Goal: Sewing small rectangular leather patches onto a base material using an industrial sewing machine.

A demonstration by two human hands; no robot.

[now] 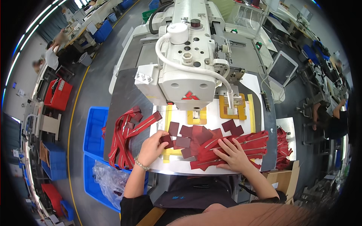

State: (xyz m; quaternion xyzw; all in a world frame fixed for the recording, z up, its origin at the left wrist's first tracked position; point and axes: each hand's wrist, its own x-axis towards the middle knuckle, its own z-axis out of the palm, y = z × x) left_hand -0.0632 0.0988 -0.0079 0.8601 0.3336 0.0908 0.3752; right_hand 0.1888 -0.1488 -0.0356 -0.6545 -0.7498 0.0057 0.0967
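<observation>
A probably light, stiff maroon patch [167, 142], best held edgewise, is being pinched by the left grip [152, 149] before the sewing machine [179, 81]; zippers [253, 140] are being covered by the unclenched right grip [234, 156].

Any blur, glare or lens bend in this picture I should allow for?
Head view: left hand, right hand and zips look fairly sharp; whitish highlights on the plastic bag; light strips glaring at left; yellow floor line bowed by the fisheye; picture corners black.

The grey worktable [122, 92] carries red zippers [144, 125] and seemingly a white sheet [247, 86] under dark-red patches [183, 142].
</observation>
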